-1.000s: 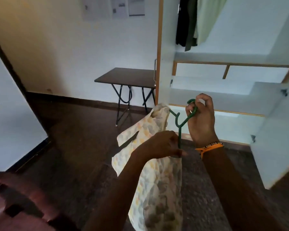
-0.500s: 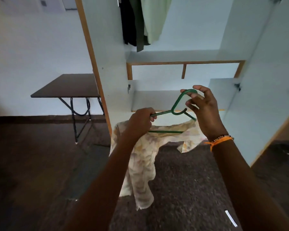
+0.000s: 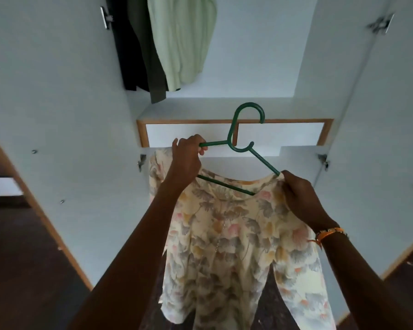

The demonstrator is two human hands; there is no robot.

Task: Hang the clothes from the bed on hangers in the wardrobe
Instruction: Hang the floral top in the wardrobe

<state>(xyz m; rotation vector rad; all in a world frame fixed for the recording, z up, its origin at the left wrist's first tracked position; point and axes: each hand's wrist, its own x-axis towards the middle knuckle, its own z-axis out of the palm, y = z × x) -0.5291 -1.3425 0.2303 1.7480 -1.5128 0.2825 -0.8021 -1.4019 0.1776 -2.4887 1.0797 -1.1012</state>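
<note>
A cream floral shirt [image 3: 236, 234] hangs spread out in front of me, its neck over a green plastic hanger [image 3: 239, 139]. My left hand [image 3: 187, 160] grips the hanger's left arm together with the shirt's left shoulder. My right hand [image 3: 298, 196] pinches the shirt's right shoulder at the hanger's right end. The hook points up, free, in front of the open white wardrobe [image 3: 248, 67]. The hanging rail is out of sight above the frame.
A pale green garment [image 3: 184, 39] and dark garments [image 3: 138, 48] hang at the wardrobe's upper left. Below them is a wood-trimmed shelf [image 3: 234, 121]. Open doors stand at the left [image 3: 57, 115] and right [image 3: 379, 115]. The floor [image 3: 22, 270] is dark.
The view swung from the room and table to face the wardrobe closely. My right hand left the hook and took the shirt's right shoulder. The shirt now lies spread over the hanger.
</note>
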